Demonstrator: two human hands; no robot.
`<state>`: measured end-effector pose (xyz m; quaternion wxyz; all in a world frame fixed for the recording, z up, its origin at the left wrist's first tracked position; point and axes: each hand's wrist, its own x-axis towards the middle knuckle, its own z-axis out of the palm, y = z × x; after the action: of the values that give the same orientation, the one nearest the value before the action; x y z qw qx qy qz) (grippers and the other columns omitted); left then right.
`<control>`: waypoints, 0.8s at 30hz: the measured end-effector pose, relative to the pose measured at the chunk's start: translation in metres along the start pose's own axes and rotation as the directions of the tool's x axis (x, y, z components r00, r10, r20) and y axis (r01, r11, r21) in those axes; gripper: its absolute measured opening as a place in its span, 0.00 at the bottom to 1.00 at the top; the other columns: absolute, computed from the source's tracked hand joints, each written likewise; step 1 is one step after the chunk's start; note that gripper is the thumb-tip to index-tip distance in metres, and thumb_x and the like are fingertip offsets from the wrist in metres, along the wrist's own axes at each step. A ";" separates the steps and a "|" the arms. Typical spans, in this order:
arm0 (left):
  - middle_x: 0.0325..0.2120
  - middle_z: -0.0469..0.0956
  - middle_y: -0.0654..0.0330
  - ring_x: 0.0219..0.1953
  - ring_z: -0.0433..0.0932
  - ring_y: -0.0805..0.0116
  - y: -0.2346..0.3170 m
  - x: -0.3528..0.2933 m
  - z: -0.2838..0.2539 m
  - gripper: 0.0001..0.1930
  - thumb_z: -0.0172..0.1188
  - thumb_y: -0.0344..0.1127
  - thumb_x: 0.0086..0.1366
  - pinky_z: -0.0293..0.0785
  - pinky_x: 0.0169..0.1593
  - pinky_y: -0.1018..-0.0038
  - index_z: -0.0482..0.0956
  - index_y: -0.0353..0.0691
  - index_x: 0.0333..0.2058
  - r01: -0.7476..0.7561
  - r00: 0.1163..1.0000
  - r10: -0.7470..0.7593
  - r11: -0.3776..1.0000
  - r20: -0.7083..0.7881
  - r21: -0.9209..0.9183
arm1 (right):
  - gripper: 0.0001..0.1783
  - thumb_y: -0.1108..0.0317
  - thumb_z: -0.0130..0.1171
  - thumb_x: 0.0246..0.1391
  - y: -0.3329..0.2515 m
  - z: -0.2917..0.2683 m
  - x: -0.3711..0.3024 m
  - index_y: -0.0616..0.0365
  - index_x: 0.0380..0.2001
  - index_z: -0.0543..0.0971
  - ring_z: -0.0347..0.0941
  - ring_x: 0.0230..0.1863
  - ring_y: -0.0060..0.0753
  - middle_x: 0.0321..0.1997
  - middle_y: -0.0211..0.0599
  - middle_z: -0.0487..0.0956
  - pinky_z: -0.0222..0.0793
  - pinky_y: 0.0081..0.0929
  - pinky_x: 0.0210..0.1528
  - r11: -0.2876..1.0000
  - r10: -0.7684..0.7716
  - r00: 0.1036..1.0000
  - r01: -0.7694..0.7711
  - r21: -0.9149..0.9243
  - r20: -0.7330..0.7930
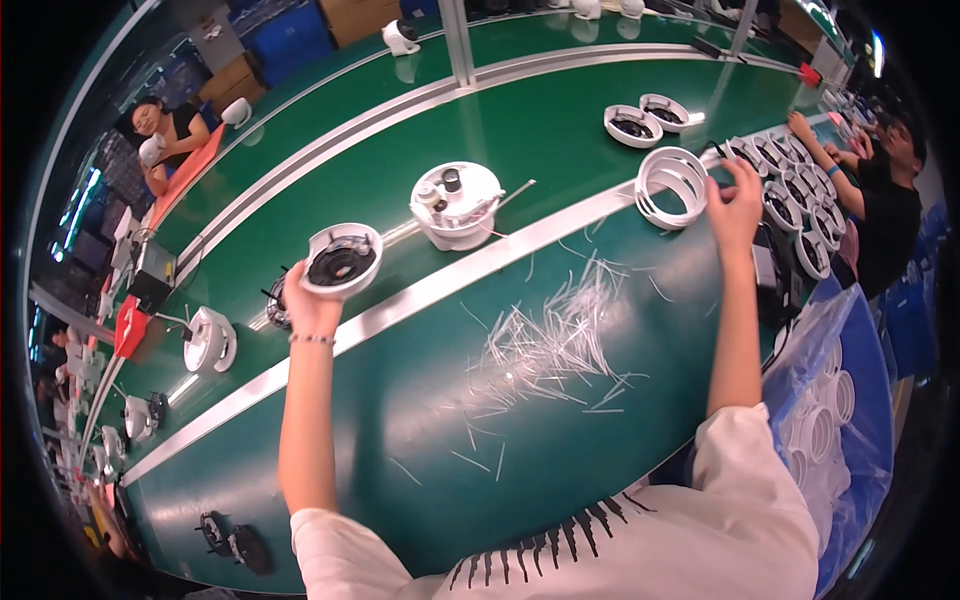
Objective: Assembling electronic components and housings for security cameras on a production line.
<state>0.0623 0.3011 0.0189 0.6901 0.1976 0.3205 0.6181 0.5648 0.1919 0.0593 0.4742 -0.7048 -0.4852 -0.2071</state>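
Observation:
My left hand (pixel 312 305) is closed on the rim of a round white housing (pixel 370 262) with a black, dished inside, held tilted over the metal strip at the belt's edge. Partly hidden behind that hand is a dark ring-shaped part (pixel 277 305). Off to the right, my right hand (pixel 738 205) is raised beside a short stack of white plastic rings (pixel 660 210). Its fingers are apart, at the stack's right side; whether they touch it I cannot tell. Between my hands, a white round assembly (pixel 457 205) with black knobs and a thin rod stands on the green belt.
Loose thin white strips (pixel 560 340) lie heaped on the green worktop (pixel 400 420). Several black-centred housings (pixel 797 185) cover the right end, near a co-worker (pixel 885 200). A blue bin (pixel 870 400) with bagged white rings stands at right. Black parts (pixel 248 548) lie lower left.

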 end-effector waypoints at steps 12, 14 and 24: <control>0.44 0.69 0.52 0.47 0.67 0.63 -0.046 0.098 -0.018 0.23 0.45 0.45 0.59 0.59 0.50 0.75 0.66 0.30 0.44 -0.258 0.879 0.465 0.649 -0.105 0.716 | 0.15 0.68 0.51 0.39 0.187 0.094 0.057 0.62 0.34 0.74 0.74 0.29 0.35 0.28 0.43 0.77 0.68 0.27 0.34 0.964 0.262 0.928 -0.240 -0.115 0.265; 0.39 0.71 0.48 0.44 0.69 0.57 -0.019 0.060 0.002 0.20 0.45 0.44 0.58 0.62 0.48 0.72 0.69 0.31 0.41 -0.300 0.778 0.625 0.280 0.064 0.912 | 0.14 0.67 0.52 0.39 0.156 0.079 0.051 0.62 0.31 0.75 0.74 0.31 0.38 0.28 0.44 0.76 0.67 0.30 0.37 0.975 0.157 0.959 -0.112 -0.192 0.237; 0.44 0.64 0.46 0.50 0.61 0.52 0.043 0.063 -0.093 0.33 0.58 0.39 0.45 0.61 0.51 0.65 0.57 0.34 0.50 0.062 0.939 0.337 -0.355 0.066 0.933 | 0.15 0.61 0.53 0.41 0.162 0.091 0.068 0.62 0.27 0.76 0.73 0.29 0.35 0.25 0.42 0.76 0.66 0.28 0.35 0.970 0.183 0.969 -0.152 -0.189 0.163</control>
<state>-0.0308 0.3585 -0.0314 0.1059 0.6350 0.7409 0.1914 0.7225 0.2916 -0.0082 0.3806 -0.7981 -0.4444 -0.1437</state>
